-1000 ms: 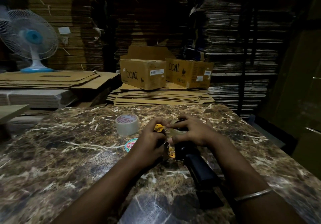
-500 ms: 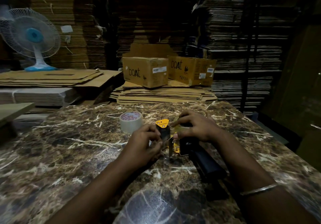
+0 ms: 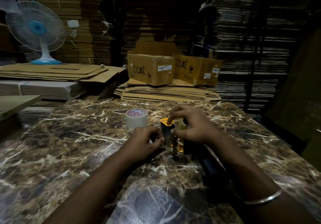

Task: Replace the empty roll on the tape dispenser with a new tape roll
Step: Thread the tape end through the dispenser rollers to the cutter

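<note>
1. A marble table (image 3: 69,154) carries everything; cardboard boxes (image 3: 150,69) and a fan (image 3: 35,31) stand well beyond the hands
2. The tape dispenser (image 3: 175,147) lies on the table between the two hands, its dark handle running back under the right forearm
3. The right hand (image 3: 192,128) curls over the dispenser's top, forefinger pressing its yellow plate, a pale roll just past the fingers
4. The left hand (image 3: 145,140) pinches the dispenser's near-left side, fingers narrow
5. The new tape roll (image 3: 137,118) sits flat just beyond the left hand, not touching it
</note>
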Available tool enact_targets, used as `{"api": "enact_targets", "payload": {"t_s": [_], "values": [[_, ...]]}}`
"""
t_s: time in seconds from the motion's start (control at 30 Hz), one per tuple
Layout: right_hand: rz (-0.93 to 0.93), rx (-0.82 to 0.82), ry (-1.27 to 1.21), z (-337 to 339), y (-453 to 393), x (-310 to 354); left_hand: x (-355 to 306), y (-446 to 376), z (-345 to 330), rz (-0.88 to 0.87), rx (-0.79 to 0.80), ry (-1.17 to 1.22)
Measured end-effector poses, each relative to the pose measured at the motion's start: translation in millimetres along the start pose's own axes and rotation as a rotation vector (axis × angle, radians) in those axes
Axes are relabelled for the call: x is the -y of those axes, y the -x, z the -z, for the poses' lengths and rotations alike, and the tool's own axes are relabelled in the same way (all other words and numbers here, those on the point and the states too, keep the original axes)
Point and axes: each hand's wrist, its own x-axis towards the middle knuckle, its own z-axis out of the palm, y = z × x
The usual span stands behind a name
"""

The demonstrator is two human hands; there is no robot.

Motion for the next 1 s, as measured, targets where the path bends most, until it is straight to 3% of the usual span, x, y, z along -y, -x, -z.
{"api": "enact_targets", "payload": {"t_s": [0.13, 0.6, 0.77, 0.87, 1.0], "values": [[-0.077, 0.127, 0.103, -6.0, -8.9, 17.5, 3.6, -1.0, 6.4, -0.01, 0.028, -0.019], [-0.077, 0.158, 0.057, -8.6, -18.9, 25.9, 8.3, -1.5, 12.9, 0.062, 0.107, 0.046], [-0.062, 0.144, 0.062, -10.7, -17.2, 29.9, 5.3, -1.4, 18.7, 0.119, 0.152, 0.194], [-0.077, 0.12, 0.032, -11.5, -15.5, 29.8, 3.3, 0.9, 12.7, 0.202, 0.085, 0.3], [-0.084, 0.088, -0.016, -10.7, -13.0, 30.0, -1.3, -0.2, -2.4, 0.254, -0.067, 0.211]]}}
